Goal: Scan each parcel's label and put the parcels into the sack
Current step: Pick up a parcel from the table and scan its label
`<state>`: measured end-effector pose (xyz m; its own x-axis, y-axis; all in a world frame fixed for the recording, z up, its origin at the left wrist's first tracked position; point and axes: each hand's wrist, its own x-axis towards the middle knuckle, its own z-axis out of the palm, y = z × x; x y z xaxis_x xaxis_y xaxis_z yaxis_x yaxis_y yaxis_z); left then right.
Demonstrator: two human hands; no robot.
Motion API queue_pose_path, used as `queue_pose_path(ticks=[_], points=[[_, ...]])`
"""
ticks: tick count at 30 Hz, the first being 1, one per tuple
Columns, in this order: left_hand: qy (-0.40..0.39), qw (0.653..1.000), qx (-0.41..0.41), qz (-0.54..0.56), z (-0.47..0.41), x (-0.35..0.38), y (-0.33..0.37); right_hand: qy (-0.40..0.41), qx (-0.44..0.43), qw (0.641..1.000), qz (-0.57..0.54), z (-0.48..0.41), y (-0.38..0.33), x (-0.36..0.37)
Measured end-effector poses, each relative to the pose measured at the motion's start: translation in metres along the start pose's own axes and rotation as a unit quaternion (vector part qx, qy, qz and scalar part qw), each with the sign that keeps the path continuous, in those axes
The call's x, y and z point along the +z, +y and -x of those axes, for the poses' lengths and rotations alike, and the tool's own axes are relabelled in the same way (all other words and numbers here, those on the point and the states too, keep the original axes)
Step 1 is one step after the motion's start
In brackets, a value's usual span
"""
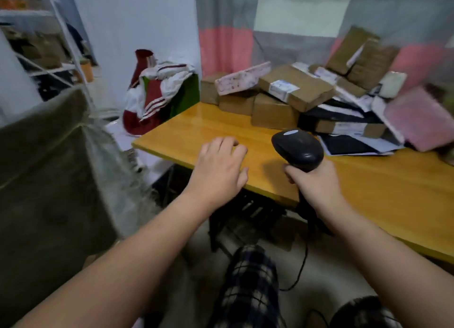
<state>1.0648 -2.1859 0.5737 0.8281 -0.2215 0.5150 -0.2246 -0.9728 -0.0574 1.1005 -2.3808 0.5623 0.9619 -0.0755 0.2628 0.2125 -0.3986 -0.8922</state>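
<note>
Curled round the handle of the black scanner [298,147], the right hand [317,180] holds it upright over the near edge of the wooden table [186,131], with the scanner's head tipped toward the parcels [319,101] and its cable [303,264] trailing down toward the floor. The left hand [218,165] holds nothing: it is palm down with the fingers loosely spread just above or on the tabletop, and the blur does not show whether it touches. Both forearms reach forward from low in the view, the left angled inward toward the table's corner. The parcels lie heaped at the far right of the table, well apart from either hand. They are a mix, and would likely handle differently. A brown carton with a white label [294,89] on top of the heap looks stiff and light enough for one hand, best taken by its long edges with the label kept facing up. The pink padded mailer [242,81] leaning on the cartons seems soft and should give under a pinch. The black poly bags [344,144] nearest the scanner look floppy and slick, so a full-hand hold would be safer than fingertips. The sack [49,160], olive-grey and woven, stands at the person's left beside the table; its mouth cannot be made out.
</note>
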Motion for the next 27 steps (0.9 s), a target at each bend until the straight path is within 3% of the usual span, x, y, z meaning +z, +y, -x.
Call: queue_pose_path(ticks=[2, 9, 17, 21, 27], points=[[0.001, 1.0, 0.012, 0.011, -0.01, 0.007, 0.011, 0.003, -0.002, 1.0, 0.009, -0.003, 0.002, -0.014], [-0.032, 0.99, 0.125, 0.051, -0.098, 0.05, 0.124, 0.168, 0.024, 0.983, 0.072, -0.022, 0.045, -0.151], [-0.069, 0.953, 0.222, 0.196, -0.17, 0.086, 0.293, 0.306, 0.121, 0.944, 0.013, -0.016, 0.094, -0.279], [-0.131, 0.928, 0.211, 0.278, -0.203, 0.096, 0.381, 0.354, 0.126, 0.926, 0.028, 0.0, 0.114, -0.33], [-0.179, 0.942, 0.145, 0.245, -0.243, 0.103, 0.457, 0.354, 0.099, 0.923, 0.115, 0.0, 0.131, -0.363]])
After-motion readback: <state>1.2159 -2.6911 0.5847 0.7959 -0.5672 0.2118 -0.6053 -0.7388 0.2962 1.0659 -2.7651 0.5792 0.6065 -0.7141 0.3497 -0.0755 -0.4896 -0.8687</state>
